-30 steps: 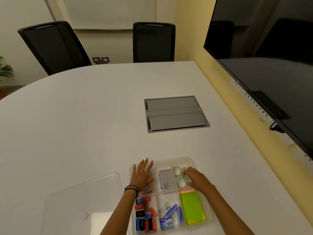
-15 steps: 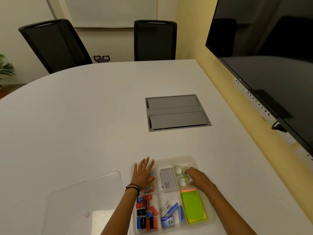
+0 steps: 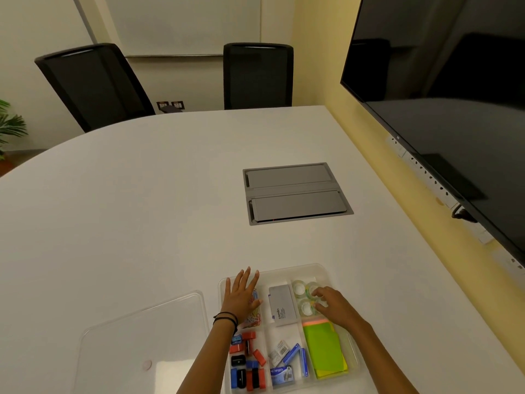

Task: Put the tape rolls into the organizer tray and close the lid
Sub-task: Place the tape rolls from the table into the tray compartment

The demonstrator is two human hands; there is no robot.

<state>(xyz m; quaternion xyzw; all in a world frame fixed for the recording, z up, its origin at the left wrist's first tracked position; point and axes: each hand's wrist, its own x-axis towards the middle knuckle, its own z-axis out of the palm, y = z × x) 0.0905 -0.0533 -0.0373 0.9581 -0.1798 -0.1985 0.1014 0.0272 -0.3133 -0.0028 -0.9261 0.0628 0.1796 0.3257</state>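
Observation:
A clear divided organizer tray (image 3: 285,272) sits on the white table near its front edge. Its far right compartment holds clear tape rolls (image 3: 299,288) lying flat. My right hand (image 3: 335,305) rests over that compartment, fingertips touching the rolls, covering part of them. My left hand (image 3: 241,298) lies flat with fingers spread on the tray's far left compartment, over coloured paper clips (image 3: 254,318). The clear lid (image 3: 142,339) lies flat on the table to the left of the tray, apart from it.
Other compartments hold a grey box (image 3: 282,305), green sticky notes (image 3: 325,351), staple boxes (image 3: 287,362) and red, blue and black sharpeners (image 3: 247,362). A grey cable hatch (image 3: 295,193) is set in the table. Two black chairs (image 3: 257,76) stand behind; a large screen (image 3: 454,109) hangs right.
Both hands stay on the tray. My right hand's fingers have spread a little over the tape rolls. The head camera has shifted slightly.

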